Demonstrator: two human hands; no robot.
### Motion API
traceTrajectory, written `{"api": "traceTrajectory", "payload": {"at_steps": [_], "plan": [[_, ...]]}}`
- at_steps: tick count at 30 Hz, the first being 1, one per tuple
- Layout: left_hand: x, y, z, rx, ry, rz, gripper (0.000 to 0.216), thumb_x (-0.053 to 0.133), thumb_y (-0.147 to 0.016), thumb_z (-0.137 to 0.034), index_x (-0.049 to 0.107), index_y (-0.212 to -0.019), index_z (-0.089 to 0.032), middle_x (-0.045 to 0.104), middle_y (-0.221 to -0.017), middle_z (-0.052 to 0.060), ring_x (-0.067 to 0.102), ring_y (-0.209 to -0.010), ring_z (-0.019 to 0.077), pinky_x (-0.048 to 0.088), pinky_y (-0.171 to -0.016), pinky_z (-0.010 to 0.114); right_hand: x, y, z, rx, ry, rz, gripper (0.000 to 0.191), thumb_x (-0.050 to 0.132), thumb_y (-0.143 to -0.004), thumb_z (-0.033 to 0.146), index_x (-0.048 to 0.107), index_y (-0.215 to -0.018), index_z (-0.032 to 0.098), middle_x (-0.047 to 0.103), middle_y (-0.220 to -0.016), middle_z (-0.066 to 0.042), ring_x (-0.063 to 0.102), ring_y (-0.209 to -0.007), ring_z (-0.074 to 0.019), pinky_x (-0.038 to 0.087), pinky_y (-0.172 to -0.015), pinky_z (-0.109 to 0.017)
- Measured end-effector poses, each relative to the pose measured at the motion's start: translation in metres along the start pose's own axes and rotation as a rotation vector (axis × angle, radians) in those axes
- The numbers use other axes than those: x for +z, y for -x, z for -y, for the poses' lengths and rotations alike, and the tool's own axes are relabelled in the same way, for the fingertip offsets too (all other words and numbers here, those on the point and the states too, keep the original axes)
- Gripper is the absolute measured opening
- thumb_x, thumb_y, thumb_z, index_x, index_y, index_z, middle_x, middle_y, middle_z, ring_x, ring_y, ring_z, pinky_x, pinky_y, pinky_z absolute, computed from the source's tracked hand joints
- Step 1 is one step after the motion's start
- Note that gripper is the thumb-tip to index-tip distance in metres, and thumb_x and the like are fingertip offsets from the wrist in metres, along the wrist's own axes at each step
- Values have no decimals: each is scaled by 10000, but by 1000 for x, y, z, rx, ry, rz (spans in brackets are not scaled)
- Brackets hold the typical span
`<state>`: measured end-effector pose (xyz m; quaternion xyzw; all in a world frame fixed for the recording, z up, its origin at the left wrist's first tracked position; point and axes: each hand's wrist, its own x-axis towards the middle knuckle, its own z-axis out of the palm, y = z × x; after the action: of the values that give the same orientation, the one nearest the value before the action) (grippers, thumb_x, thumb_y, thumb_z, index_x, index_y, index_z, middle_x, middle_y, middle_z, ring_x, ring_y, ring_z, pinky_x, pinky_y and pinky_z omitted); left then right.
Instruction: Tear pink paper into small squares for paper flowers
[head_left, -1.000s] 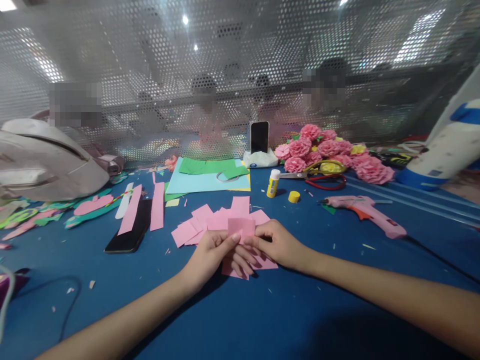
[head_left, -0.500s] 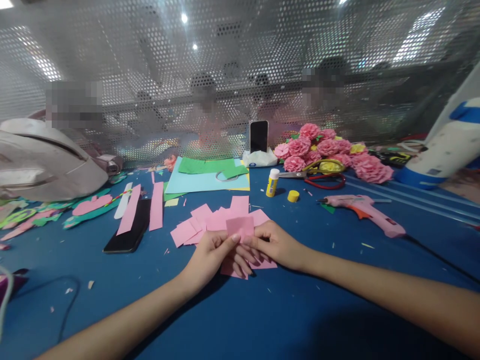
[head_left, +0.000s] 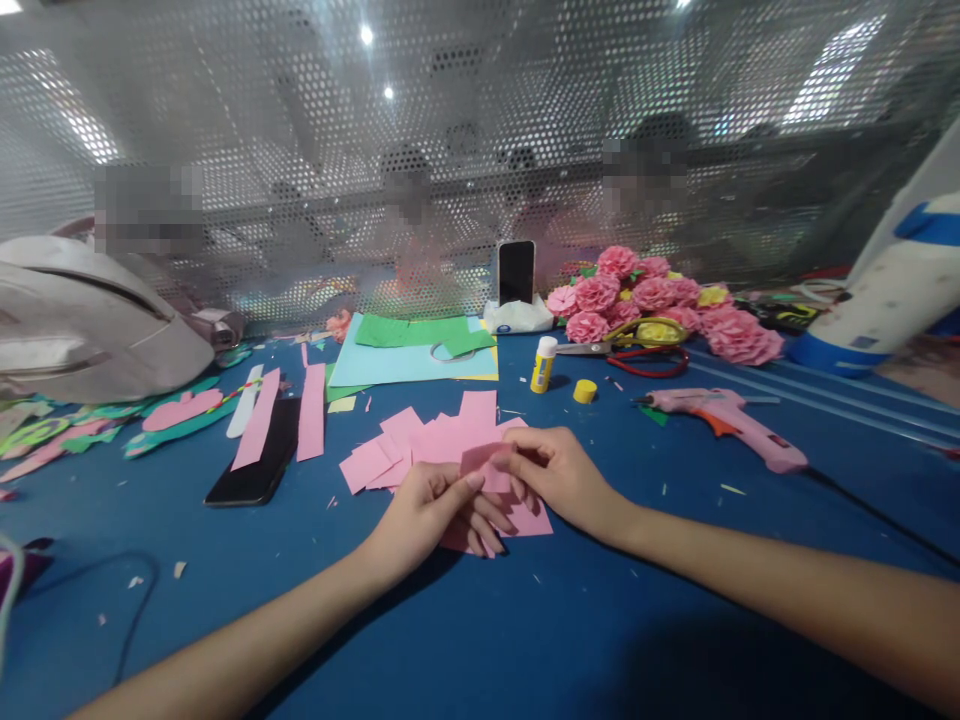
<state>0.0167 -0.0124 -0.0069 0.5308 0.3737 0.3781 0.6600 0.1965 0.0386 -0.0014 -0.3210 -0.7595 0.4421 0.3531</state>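
Note:
Between my two hands is a small pink paper square, its top edge bent over on the right. My left hand pinches its lower left with thumb and forefinger, the other fingers stretched out beneath. My right hand grips the upper right part of the same square with thumb and fingertips. Just behind and under the hands lies a loose heap of pink paper squares on the blue table. More pink paper shows below my fingers. A capless glue stick stands upright beyond the heap, its yellow cap beside it.
A pink glue gun lies to the right, near scissors and pink paper flowers. Leftward, a pink strip rests across a black phone. Another phone stands at the back against a perforated metal screen.
My right hand has moved up and to the right along the paper's edge. The square, flat and upright before, now bends over at its top.

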Motion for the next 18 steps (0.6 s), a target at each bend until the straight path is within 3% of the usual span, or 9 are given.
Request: {"api": "traceTrajectory", "payload": {"at_steps": [3, 11, 18], "plan": [[1, -1, -1, -12, 4, 0, 394, 495, -932, -383, 673, -841, -44, 739, -723, 163, 687, -541, 141, 530, -532, 210, 0, 1, 1, -15, 5, -4, 462, 460, -940, 440, 510, -571, 168, 560, -458, 13, 510, -360, -81, 392, -397, -192], [3, -2, 1, -19, 20, 17, 393, 539, -899, -421, 649, -801, -56, 741, -791, 187, 682, -549, 145, 523, -534, 227, -1, 3, 0, 20, -58, -55, 519, 420, -946, 493, 488, -549, 167, 514, -400, 15, 463, -329, -75, 325, -365, -195], [3, 0, -9, -2, 53, -57, 416, 586, -861, -446, 633, -759, -45, 734, -746, 209, 681, -519, 189, 533, -521, 282, -4, 5, 2, -83, -64, -131, 338, 343, -998, 394, 504, -792, 180, 472, -545, 48, 438, -423, -73, 346, -430, -202]]}}
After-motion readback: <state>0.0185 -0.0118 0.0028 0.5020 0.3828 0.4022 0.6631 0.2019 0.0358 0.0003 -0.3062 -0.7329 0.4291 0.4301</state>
